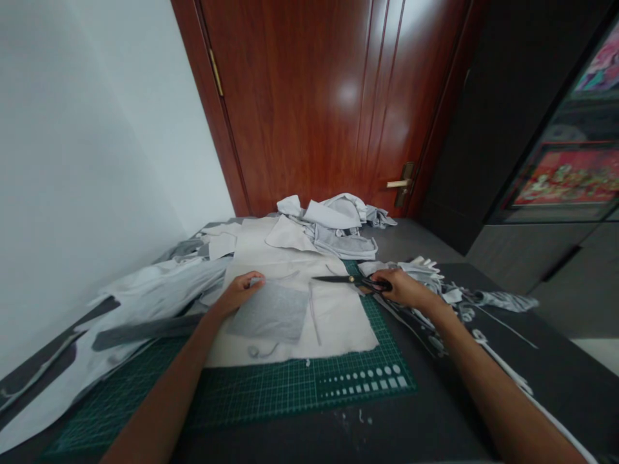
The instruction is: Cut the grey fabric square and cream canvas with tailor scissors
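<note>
Desk: What's the picture at the mat?

Field: A person works with bare forearms reaching over a green grid cutting mat [300, 393] on a dark table [300, 441]. The left hand [239, 293] rests open, fingers lightly curved, on the upper corner of a grey fabric patch [268, 311]. The patch lies on a cream cloth [338, 335] near the middle of the mat. The right hand [403, 288] is closed around the grips of black scissors [348, 280], with the blades pointing left over the cloth's far part.

Desk: How much is cut, and how much isn't?

Field: The patch has fairly straight sides, and thin slits or strips show on the cloth beside it. Ragged offcuts [420, 274] trail toward the table's right edge, and a heap of pale fabric pieces [333, 225] sits at the far edge. A large pale sheet with dark bands [145, 296] lies uncut along the left edge (or it looks uncut from here).

Desk: What can't you make out?

Field: I can't tell whether the blades are biting the cloth or just lying over it, or whether they are fully closed. The frame also cuts off the sheet's lower end and the table's near edge.
</note>
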`<state>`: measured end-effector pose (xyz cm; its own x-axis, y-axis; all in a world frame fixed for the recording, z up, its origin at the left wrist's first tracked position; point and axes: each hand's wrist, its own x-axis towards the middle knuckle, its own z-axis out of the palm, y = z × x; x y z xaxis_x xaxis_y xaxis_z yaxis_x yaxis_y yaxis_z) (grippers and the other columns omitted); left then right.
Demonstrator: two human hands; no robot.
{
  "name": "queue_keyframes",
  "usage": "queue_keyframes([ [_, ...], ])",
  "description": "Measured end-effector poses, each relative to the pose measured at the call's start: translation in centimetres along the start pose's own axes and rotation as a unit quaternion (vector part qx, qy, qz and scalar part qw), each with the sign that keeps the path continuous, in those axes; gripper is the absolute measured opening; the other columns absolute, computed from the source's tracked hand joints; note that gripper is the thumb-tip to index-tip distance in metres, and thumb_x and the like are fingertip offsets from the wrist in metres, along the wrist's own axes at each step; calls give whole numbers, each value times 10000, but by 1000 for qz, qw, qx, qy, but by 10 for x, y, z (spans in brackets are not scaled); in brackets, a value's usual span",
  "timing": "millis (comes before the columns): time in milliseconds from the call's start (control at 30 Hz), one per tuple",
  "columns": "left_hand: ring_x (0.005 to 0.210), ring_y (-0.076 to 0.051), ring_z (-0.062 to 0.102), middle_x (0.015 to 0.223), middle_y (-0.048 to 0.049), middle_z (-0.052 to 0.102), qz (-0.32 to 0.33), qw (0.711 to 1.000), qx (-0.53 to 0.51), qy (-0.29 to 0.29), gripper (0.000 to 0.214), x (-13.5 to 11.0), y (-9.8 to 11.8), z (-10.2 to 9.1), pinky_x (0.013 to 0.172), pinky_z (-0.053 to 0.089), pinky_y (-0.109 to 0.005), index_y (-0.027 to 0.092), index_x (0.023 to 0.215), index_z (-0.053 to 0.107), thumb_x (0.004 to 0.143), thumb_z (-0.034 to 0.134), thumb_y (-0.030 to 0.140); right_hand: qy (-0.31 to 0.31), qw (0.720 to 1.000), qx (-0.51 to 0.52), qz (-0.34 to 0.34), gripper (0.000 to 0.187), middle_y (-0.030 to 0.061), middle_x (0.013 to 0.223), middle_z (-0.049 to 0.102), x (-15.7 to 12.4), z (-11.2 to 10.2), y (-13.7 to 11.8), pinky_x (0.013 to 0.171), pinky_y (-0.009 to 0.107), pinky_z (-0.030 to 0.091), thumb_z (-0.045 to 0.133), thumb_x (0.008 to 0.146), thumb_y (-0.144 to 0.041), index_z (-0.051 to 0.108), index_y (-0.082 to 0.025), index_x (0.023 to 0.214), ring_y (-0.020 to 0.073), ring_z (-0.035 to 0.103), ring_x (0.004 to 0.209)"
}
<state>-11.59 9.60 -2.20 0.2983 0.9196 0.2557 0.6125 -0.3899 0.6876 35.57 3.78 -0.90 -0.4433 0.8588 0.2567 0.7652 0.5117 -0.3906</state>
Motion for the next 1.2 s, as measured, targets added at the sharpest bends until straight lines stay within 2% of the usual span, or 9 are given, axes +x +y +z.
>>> queue_keyframes([
  [100, 506, -127, 400, 565, 59, 450, -3, 1000, -27, 4, 436, 0, -1, 2, 479, 294, -233, 160, 929, 672, 834, 585, 577, 27, 1000, 14, -5, 195, 37, 835, 729, 0, 5, 1, 685, 265, 448, 578, 794, -144, 699, -183, 942, 194, 652, 756],
  [200, 543, -131, 433, 612, 39, 510, 0, 999, -53, 13, 440, 2, -3, 6, 508, 324, -236, 166, 933, 674, 824, 615, 588, 35, 999, 21, -7, 107, 6, 710, 661, 0, 16, -7, 592, 251, 397, 601, 848, -277, 660, -188, 856, 163, 581, 632],
  [300, 618, -145, 492, 708, 11, 586, 3, 997, -81, 17, 457, 3, -5, 10, 553, 375, -241, 173, 938, 668, 812, 632, 610, 14, 1000, 21, -14, 121, -14, 693, 631, 1, 29, -24, 563, 247, 372, 665, 795, -306, 627, -200, 841, 148, 545, 593],
  [400, 641, -146, 497, 714, 12, 584, 1, 994, -107, 14, 476, 2, -5, 15, 557, 384, -238, 174, 934, 662, 805, 637, 632, -10, 1000, 18, -21, 193, -7, 727, 652, 2, 40, -45, 563, 253, 380, 703, 774, -329, 632, -211, 909, 163, 581, 615],
  [500, 607, -134, 490, 683, 24, 570, -11, 991, -136, -9, 510, -1, -4, 17, 540, 387, -236, 163, 974, 658, 807, 645, 644, -27, 999, 3, -24, 259, 23, 786, 691, 3, 48, -62, 590, 274, 396, 733, 756, -369, 643, -217, 946, 193, 621, 664],
  [600, 646, -154, 561, 734, -5, 636, -19, 985, -164, -43, 563, -6, -1, 17, 576, 446, -256, 149, 1009, 665, 792, 663, 669, -37, 999, -19, -19, 263, 40, 808, 709, 5, 54, -72, 610, 286, 407, 730, 766, -402, 649, -217, 935, 212, 642, 695],
  [700, 692, -175, 605, 791, -40, 694, -24, 981, -174, -78, 566, -10, 3, 16, 605, 474, -275, 135, 974, 698, 741, 739, 649, -41, 999, -22, -23, 239, 38, 795, 711, 6, 59, -76, 646, 291, 424, 709, 786, -398, 650, -212, 925, 215, 650, 709],
  [867, 621, -154, 577, 713, -30, 695, -28, 978, -165, -122, 508, -14, 8, 14, 546, 424, -251, 122, 886, 745, 745, 763, 609, -51, 998, -13, -17, 237, 15, 721, 675, 7, 63, -79, 626, 285, 401, 718, 778, -407, 646, -205, 880, 190, 618, 637],
  [1200, 707, -190, 631, 811, -58, 753, -9, 981, -155, -120, 484, -12, 9, 14, 607, 453, -261, 123, 884, 776, 745, 760, 587, -42, 999, -11, -16, 226, 9, 723, 681, 9, 65, -81, 600, 273, 401, 718, 776, -403, 655, -206, 865, 179, 614, 624],
])
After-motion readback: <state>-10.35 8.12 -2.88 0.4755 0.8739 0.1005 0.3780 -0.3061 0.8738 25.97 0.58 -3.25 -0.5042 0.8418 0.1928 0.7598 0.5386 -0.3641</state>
